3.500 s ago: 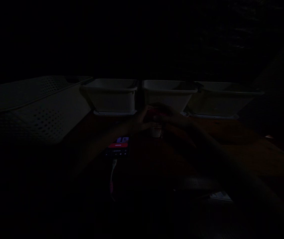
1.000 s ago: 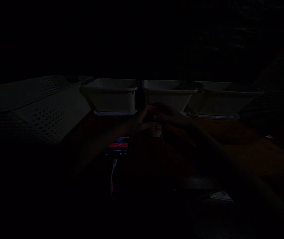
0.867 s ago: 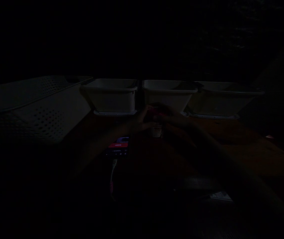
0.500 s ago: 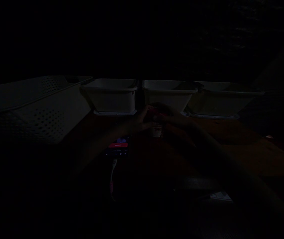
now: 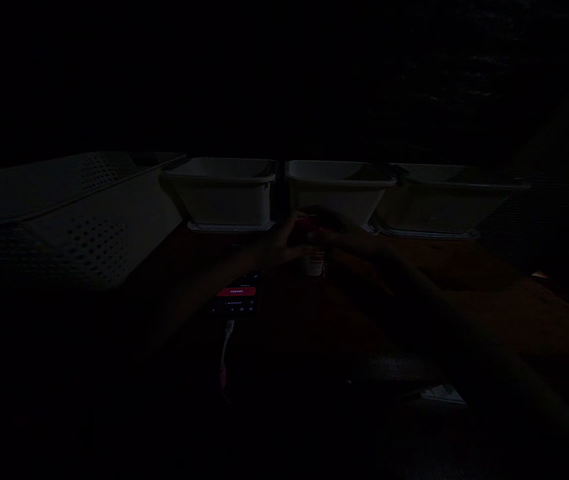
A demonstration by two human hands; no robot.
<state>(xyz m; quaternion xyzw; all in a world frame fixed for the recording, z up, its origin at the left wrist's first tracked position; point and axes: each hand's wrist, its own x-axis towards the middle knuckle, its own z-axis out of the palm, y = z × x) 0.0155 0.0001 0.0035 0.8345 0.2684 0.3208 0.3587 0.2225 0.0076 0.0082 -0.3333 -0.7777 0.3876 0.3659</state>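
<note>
In very dim light, my left hand (image 5: 289,243) and my right hand (image 5: 347,235) meet around a small container (image 5: 314,264) with a pale, printed lower part and a reddish upper part. Fingers of both hands curl about its upper part, and they hide much of it. What kind of container it is I cannot make out. It appears upright, just above or on the brown table (image 5: 289,320). Close to my left forearm lies a lit phone (image 5: 236,293) with a red bar on its screen.
Three pale tubs, a left one (image 5: 229,203), a middle one (image 5: 337,193) and a right one (image 5: 439,207), line the back. At left stands a perforated basket (image 5: 144,220). A white cable (image 5: 225,340) runs from the phone. A pale flat item (image 5: 443,394) lies near the front.
Both hands stay around the container with hardly any movement. A purple patch on the phone screen has gone dark, and the scene looks slightly dimmer.
</note>
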